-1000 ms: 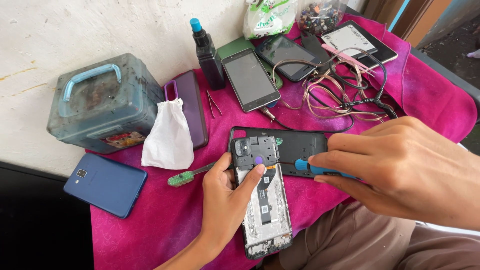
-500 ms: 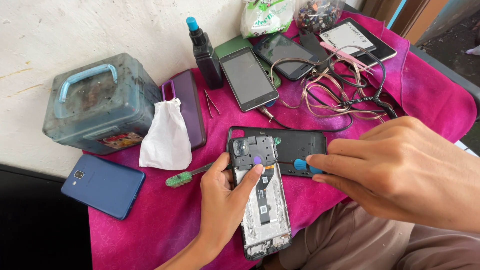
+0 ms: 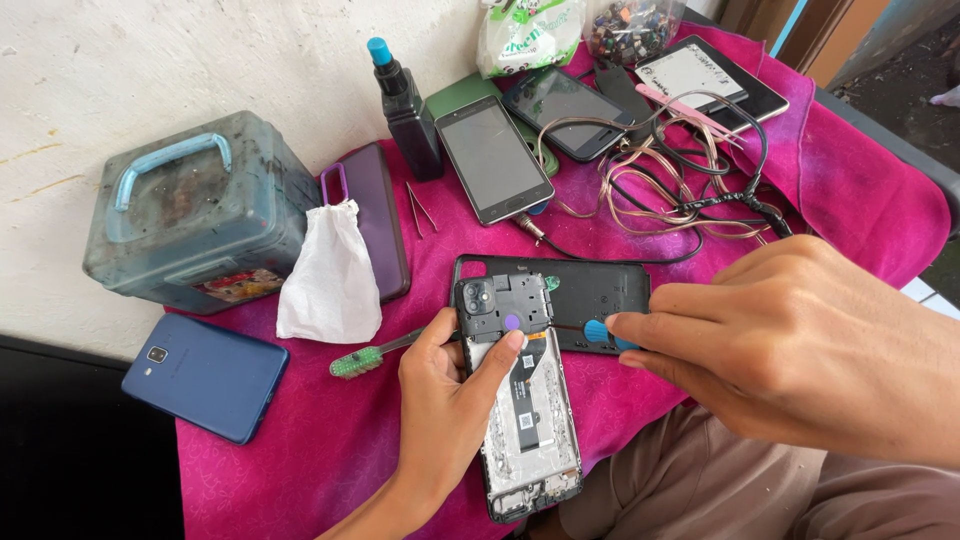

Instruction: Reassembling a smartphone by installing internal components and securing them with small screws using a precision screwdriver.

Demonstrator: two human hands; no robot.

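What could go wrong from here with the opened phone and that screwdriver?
1. The right hand holds the screwdriver tip low over the opened phone; a slip could gouge the board.
2. Only the left hand steadies the phone, which overhangs the cloth edge; it might tip toward the lap.
3. Any freed screw could vanish on the cluttered cloth near the loose wires.

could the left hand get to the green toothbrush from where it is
Probably yes: the green toothbrush lies uncovered on the pink cloth just beside the left hand, nothing between. But that hand is holding the opened phone, so it must let go first.
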